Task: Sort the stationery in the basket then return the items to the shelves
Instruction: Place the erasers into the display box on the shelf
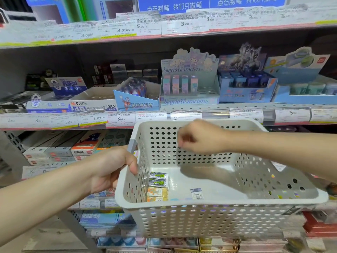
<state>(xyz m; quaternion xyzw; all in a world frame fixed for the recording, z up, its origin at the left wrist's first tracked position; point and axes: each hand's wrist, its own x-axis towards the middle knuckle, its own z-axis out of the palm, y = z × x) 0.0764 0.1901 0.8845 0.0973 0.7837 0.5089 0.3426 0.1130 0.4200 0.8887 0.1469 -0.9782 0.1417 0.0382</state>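
The basket (215, 181), held out before the shelves (182, 110), keeps four small erasers (158, 186) against its left wall and a tag (196, 193) mid-floor. The left hand (111, 168) grips the left rim, fingers curled over it. The right hand (198, 136) hovers above, fingers curled loosely; whether it pinches anything I cannot tell. Best to keep the basket level and lift matching erasers together.

Left hand (114, 168) at centre-left of frame, fingers curled in a grip, forearm reaching from lower left. Right hand (197, 136) centre, fingers loosely curled downward, forearm from right edge.
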